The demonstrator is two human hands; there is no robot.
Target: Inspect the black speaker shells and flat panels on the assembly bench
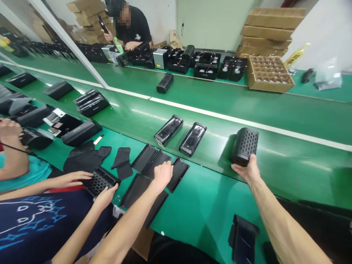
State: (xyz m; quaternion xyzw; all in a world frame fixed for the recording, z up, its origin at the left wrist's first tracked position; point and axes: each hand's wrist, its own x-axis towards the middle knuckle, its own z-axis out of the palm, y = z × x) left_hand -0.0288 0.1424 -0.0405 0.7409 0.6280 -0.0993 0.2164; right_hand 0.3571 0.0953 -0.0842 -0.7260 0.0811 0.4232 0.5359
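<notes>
My right hand (249,169) grips a black speaker housing (246,145) with a slotted grille, fingers under its lower end, above the green belt. My left hand (163,176) is closed over several flat black panels (144,158) laid on the green worktop. Its fingertips are beside a tilted-looking panel (180,175); whether they pinch anything is hidden. Two glossy black housings (168,130) lie on the belt ahead of my left hand. Near my right forearm rests another dark glossy part (244,240).
A co-worker's hands (106,198) at left hold a black grille panel (100,181), near dark cloth-like sheets (84,156). More black housings (92,102) line the belt. Across it, a person (134,27) sits behind speaker parts and a divided carton (269,75). A metal post (71,44) slants at left.
</notes>
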